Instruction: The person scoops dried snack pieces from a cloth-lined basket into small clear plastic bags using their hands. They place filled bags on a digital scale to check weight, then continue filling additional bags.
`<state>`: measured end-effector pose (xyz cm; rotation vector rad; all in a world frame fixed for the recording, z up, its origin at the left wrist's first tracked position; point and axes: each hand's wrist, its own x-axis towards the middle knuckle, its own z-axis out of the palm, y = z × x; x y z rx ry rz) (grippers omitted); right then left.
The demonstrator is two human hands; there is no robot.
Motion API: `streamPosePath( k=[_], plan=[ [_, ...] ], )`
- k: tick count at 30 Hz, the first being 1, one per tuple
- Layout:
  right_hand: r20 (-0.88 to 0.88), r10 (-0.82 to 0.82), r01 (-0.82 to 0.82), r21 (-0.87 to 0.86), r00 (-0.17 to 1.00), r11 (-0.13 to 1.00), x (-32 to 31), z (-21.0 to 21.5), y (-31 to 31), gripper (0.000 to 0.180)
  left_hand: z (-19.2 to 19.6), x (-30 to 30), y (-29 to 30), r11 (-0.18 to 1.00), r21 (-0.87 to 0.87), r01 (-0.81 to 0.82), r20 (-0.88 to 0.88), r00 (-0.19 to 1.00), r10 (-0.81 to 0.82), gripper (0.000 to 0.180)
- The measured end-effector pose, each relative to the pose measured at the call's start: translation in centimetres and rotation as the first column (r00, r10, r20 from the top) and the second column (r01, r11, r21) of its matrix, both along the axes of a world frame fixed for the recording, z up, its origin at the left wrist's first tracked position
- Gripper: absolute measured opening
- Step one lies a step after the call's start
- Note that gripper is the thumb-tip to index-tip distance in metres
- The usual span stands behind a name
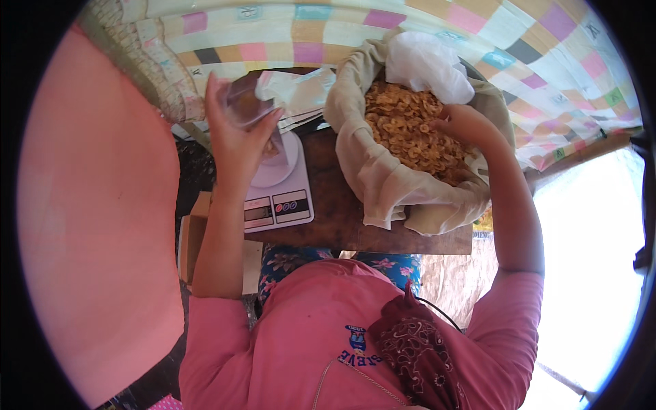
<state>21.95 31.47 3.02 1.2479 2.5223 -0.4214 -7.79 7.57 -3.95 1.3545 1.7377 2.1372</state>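
Observation:
My left hand [236, 140] grips a clear plastic pouch [247, 102], holding it upright above a white kitchen scale [295, 181]. Some brown chips show near the bottom of the pouch, and its base is partly hidden by my hand. My right hand [471, 126] is at the heap of thin, golden-brown chips [403, 126], fingers curled together with chips at the tips. The heap fills a large round container lined with beige cloth [355, 154].
White plastic [427, 68] sits on the container's far side. Flat clear pouches [301, 92] lie behind the scale. Everything stands on a brown wooden table [328, 229]. A checked sheet [314, 31] hangs behind, and a cardboard box [195, 236] is below left.

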Motion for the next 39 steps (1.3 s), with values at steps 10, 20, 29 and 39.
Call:
streamPosePath(
  k=[10, 20, 29, 39],
  plan=[
    [0.027, 0.04, -0.038, -0.058, 0.999, 0.998, 1.0, -2.4, -6.7, 0.113, -1.6, 0.9, -1.3, 0.907, 0.004, -0.42, -0.238, 0.881, 0.409, 0.122],
    [-0.179, 0.094, -0.088, 0.044, 0.979, 0.995, -1.4, 1.6, -0.9, 0.056, -2.2, 0.4, -2.3, 0.89, 0.029, -0.455, -0.247, 0.86, 0.447, 0.123],
    [-0.139, 0.623, -0.584, 0.239, 0.77, 0.776, -0.8, -4.6, -6.2, 0.045, -2.5, -0.5, -2.9, 0.917, 0.078, -0.39, -0.174, 0.901, 0.398, 0.12],
    [-0.332, -0.004, -0.054, -0.165, 0.943, 0.985, 5.2, 0.7, 0.6, 0.037, -3.6, -2.5, -3.4, 0.944, -0.002, -0.33, -0.077, 0.941, 0.329, 0.114]
  ],
)
